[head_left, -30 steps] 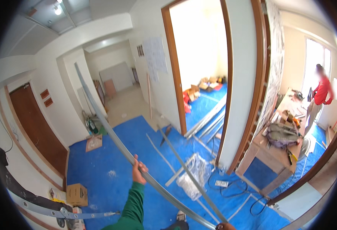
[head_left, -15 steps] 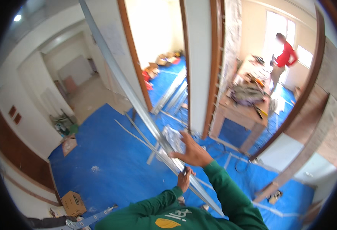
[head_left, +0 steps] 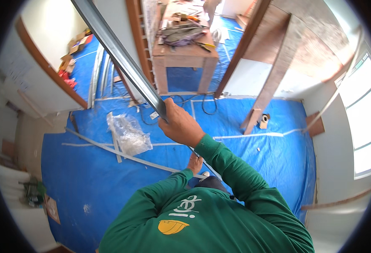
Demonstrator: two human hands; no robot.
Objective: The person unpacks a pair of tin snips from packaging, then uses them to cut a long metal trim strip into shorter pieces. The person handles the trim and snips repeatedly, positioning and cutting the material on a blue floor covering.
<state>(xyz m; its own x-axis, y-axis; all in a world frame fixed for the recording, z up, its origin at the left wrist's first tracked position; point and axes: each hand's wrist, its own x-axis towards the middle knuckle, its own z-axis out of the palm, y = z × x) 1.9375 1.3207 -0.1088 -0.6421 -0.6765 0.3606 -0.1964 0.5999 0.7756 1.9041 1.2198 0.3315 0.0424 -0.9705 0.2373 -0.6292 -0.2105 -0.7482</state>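
Note:
A long silver metal channel [head_left: 126, 63] slants from the upper left down toward my body. My right hand [head_left: 180, 123] is closed around it in the middle of the view. Lower down and closer to me, my left hand [head_left: 195, 163] grips the same channel near its lower part, with some of its fingers hidden. Below and left of the channel, a clear plastic bag [head_left: 128, 135] lies crumpled on the blue floor sheet [head_left: 88, 177]. A thin metal strip [head_left: 122, 154] runs across the sheet beside the bag.
Beyond a doorway stands a wooden table [head_left: 181, 50] loaded with tools and a cloth bag; a person is partly visible behind it. A wooden plank [head_left: 274, 71] leans at the right, by a tape roll [head_left: 264, 121]. More metal channels [head_left: 96, 76] lie in the left room. Dark cables [head_left: 210, 107] cross the sheet.
My right hand, earlier open with fingers spread beside the channel, now wraps around it. The view has turned right, and the person in red is mostly out of it.

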